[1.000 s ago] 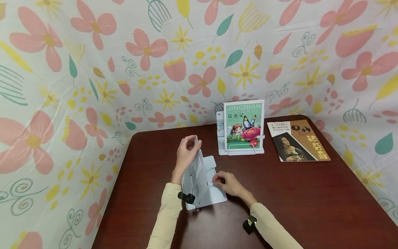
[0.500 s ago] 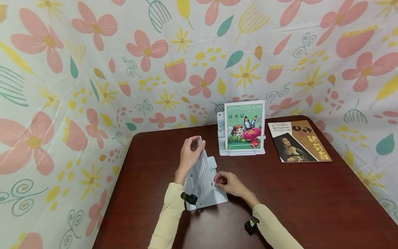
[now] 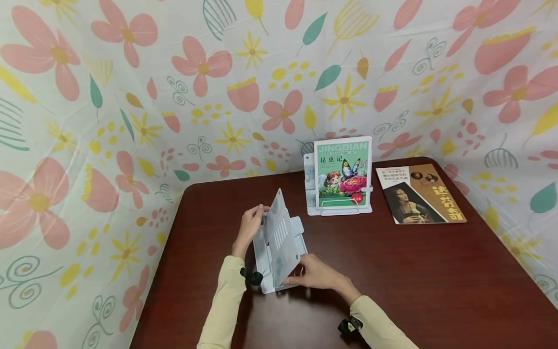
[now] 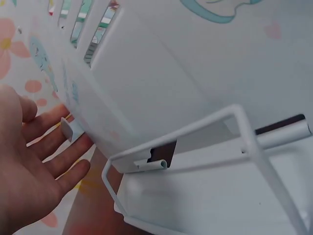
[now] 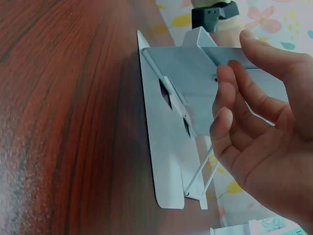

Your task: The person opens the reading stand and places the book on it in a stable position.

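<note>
A white metal book stand (image 3: 279, 242) is on the table, its slotted panel tilted up from the flat base (image 5: 164, 147). At the panel's far left side is my left hand (image 3: 250, 225). In the left wrist view that hand (image 4: 34, 161) has its fingers spread and loosely bent beside a small side tab (image 4: 72, 129). My right hand (image 3: 316, 274) holds the panel's near right edge. In the right wrist view the right hand's (image 5: 266, 127) thumb and fingers lie on either side of that edge. A wire book holder (image 4: 181, 132) crosses the front of the panel.
Behind, a second white stand (image 3: 310, 194) props up a green children's book (image 3: 342, 174). To its right a brown and white book (image 3: 420, 194) lies flat on the dark wooden table (image 3: 392, 271). A flowered cloth (image 3: 196, 97) hangs around the table's back and sides.
My left hand has left the panel's top corner and moved down to its left side. The right hand has come nearer along the right edge and now grips it. The panel has turned somewhat.
</note>
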A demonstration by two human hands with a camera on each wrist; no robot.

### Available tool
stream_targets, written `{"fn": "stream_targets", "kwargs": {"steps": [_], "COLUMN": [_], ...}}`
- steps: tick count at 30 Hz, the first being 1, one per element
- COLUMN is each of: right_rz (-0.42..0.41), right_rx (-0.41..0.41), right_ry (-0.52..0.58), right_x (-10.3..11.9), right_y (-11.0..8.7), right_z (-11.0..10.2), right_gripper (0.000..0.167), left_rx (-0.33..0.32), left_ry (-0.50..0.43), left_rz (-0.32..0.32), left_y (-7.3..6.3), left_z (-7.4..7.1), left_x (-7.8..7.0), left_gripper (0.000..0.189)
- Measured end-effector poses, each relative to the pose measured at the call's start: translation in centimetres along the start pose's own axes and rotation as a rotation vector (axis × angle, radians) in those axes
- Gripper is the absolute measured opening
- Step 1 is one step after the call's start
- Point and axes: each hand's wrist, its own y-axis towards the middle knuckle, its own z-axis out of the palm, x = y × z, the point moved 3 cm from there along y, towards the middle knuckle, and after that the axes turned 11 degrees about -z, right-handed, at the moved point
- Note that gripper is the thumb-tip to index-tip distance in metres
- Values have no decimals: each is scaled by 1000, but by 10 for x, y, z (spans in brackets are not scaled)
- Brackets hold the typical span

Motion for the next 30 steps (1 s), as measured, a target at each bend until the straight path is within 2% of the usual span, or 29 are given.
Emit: {"fn": "stream_targets", "kwargs": {"steps": [6,16,23,30], "right_rz": [14,-52,8,93], "right_rx": [-36,-98,-119,-167], "right_ry": [2,-91,-102,-118], "right_x": [-2,6,4,-1], "right_y": [-2,-4,-8,-11], "right_z": [1,0,-10,-24], "right_gripper": [28,26,15,9], "left_rx": [16,1,-22,-84], "left_ry": [-21,-23,-20,7], "left_rz": [-14,-39,-61,-51], "left_y": [0,0,-6,-15], "left_z": [-1,-5,-24,-46], "left_x": [4,7,16,23], "left_gripper": [44,39,34,31]}}
